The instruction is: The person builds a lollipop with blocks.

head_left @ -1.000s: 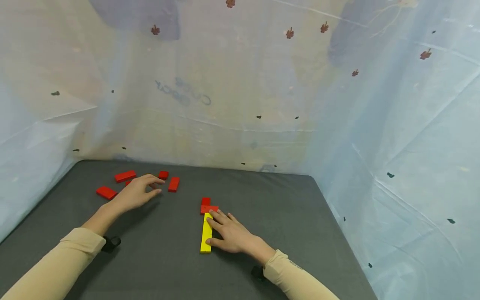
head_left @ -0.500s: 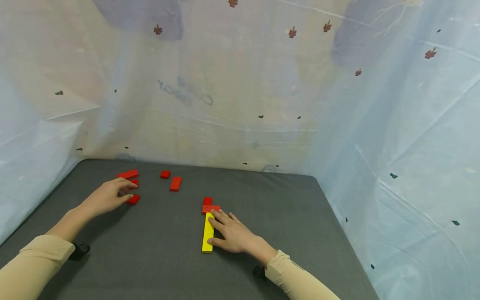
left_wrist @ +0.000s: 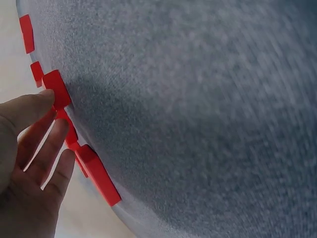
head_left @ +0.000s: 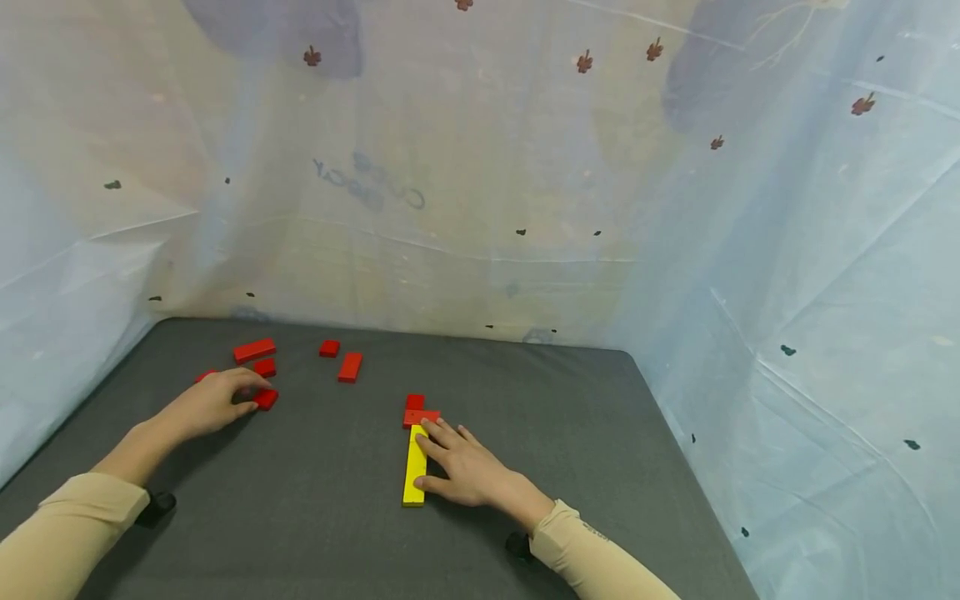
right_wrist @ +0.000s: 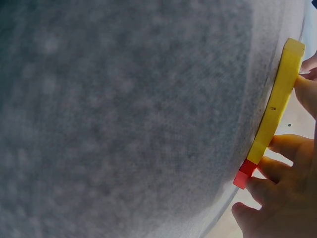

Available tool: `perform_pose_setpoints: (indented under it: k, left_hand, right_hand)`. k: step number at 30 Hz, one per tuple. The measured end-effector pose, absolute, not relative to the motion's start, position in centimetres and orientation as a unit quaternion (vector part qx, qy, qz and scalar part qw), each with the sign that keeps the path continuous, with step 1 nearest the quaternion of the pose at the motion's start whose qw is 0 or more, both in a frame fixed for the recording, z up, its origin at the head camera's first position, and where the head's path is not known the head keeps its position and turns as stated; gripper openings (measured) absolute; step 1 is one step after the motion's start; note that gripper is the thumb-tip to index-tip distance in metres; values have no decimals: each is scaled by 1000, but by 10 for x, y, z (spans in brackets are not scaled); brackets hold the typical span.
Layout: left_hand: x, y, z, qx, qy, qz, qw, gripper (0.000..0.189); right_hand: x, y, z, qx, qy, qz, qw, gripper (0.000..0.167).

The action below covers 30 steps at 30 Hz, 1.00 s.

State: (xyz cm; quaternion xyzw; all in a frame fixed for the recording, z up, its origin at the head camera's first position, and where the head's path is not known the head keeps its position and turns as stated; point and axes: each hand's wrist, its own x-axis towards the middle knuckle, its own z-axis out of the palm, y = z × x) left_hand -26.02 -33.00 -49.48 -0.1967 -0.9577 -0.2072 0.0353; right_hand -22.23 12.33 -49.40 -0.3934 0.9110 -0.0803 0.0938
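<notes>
At the left of the table, my left hand pinches a small red block between thumb and fingers. Its thumb tip lies against that red block in the left wrist view; the fingertips behind it are partly hidden. My right hand rests with spread fingers along a long yellow bar. Its thumb and fingertips touch the bar's right side. Touching the bar's far end is a crosswise red block, with another red block beyond it. In the right wrist view, the yellow bar meets red at its lower end.
Around my left hand lie loose red blocks: a long one, a short one and one half hidden. Farther right sit a small red block and a longer one. A patterned plastic curtain borders the grey table.
My left hand moved left, away from the two farther red blocks, and its fingers lowered and closed around a nearer red block. My right hand stayed on the yellow bar.
</notes>
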Motion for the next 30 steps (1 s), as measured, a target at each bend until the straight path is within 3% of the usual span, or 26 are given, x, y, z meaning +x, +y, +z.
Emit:
perform_pose_setpoints:
  k: [15,30]
  left_hand:
    - [-263,-326,-501,-196,-958,-203,53,25]
    - [-263,-294,-494,-206,-938,-251,123,28]
  right_hand:
    - [-222,123,-493,-392,912,-72,95,71]
    - [-221,122,-492,-396,911,-72,93,70]
